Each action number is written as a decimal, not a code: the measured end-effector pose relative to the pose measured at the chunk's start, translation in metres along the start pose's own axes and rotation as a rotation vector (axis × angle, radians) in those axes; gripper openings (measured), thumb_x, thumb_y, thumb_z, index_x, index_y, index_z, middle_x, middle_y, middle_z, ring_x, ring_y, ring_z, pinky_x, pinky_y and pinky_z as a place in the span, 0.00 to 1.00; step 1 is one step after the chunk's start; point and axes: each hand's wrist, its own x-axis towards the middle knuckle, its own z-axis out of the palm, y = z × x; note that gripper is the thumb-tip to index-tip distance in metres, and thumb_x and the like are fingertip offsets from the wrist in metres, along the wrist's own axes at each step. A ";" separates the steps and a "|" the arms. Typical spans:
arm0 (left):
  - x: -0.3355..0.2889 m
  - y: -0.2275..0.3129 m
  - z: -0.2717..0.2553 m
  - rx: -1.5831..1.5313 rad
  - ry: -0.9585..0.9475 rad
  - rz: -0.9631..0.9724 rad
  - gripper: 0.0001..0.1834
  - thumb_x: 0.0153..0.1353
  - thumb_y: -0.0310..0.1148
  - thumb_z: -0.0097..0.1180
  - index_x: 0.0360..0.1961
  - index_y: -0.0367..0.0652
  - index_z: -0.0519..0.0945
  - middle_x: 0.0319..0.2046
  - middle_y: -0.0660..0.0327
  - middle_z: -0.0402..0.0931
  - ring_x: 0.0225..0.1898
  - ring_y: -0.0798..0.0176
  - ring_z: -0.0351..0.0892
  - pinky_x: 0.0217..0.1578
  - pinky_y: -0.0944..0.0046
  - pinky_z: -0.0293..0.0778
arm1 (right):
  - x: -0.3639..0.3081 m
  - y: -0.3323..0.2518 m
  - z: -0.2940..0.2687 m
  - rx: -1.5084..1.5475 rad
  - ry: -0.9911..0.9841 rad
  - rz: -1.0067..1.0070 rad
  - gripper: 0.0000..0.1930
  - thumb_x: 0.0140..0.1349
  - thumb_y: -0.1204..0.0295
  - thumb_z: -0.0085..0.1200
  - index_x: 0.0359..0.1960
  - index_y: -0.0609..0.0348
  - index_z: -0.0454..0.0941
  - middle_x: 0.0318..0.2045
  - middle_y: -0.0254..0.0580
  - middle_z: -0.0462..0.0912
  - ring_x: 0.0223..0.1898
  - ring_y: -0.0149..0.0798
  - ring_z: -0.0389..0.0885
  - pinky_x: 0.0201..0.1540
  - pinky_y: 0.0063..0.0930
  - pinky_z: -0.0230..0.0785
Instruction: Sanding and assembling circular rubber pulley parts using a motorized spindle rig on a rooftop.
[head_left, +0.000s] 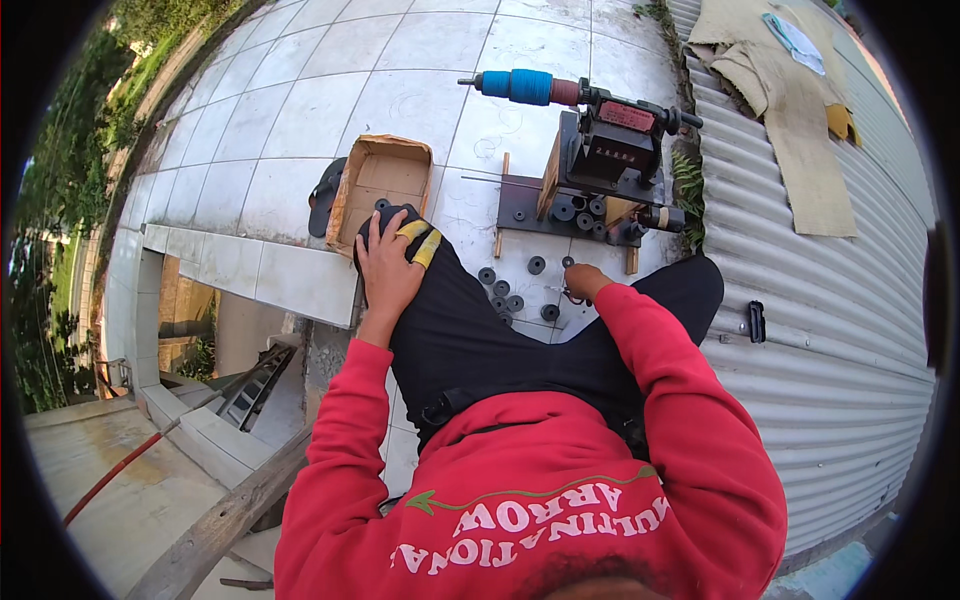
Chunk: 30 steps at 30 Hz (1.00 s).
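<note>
My left hand (393,262) lies spread on my left knee, with yellow tape round two of its fingers. Low over the tiles between my legs is my right hand (588,283), its fingers curled closed. A small dark ring (568,261) shows at its fingertips, and something thin and dark pokes out below; I cannot make out what it grips. Several dark round spool-like pieces (501,288) lie on the tiles just left of it. Ahead stands a winding machine (612,150) with a counter and a shaft wrapped in blue (517,86). More round pieces (563,212) sit on its dark base board (512,196).
An open cardboard box (432,160) stands beyond my left knee, one round piece inside, a dark sandal (325,198) beside it. At left the tiled floor drops off at an opening (230,300). Corrugated roofing sheets (830,330) run along the right, bearing brown cloth (790,120) and a black object (757,321).
</note>
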 end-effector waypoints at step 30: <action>0.083 0.084 0.018 -1.451 -0.303 -0.231 0.23 0.81 0.37 0.45 0.74 0.47 0.66 0.68 0.62 0.73 0.68 0.62 0.76 0.62 0.55 0.75 | -0.129 -0.129 -0.198 0.405 0.747 -0.622 0.09 0.64 0.71 0.64 0.43 0.59 0.89 0.28 0.50 0.87 0.28 0.42 0.88 0.33 0.35 0.77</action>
